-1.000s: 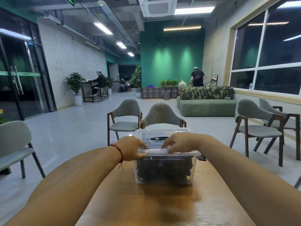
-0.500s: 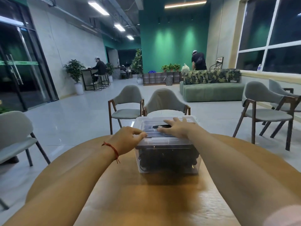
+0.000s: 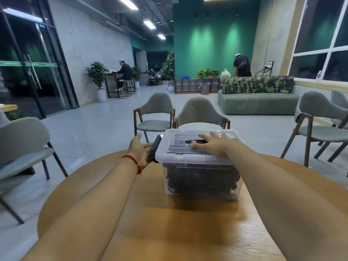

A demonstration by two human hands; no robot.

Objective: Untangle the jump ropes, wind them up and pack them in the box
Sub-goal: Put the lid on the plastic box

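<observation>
A clear plastic box [image 3: 201, 187] stands on the round wooden table [image 3: 169, 232], its clear lid [image 3: 180, 147] on top. Coiled black jump ropes [image 3: 203, 179] fill the inside. My right hand [image 3: 211, 145] lies flat on the lid with the fingers spread. My left hand [image 3: 140, 150] is at the box's left side, palm against the black side latch [image 3: 155, 148], which stands tilted outward; the thumb points up and the fingers are loosely bent near the latch.
Grey chairs [image 3: 201, 113] with wooden legs stand just beyond the table, more of them to the left [image 3: 20, 147] and right [image 3: 318, 125]. A green sofa [image 3: 258, 98] sits further back. People are far off in the room.
My left hand slid off the lid's front edge to the box's left side and now touches the latch. My right hand moved further onto the lid and flattened. The view tilted down.
</observation>
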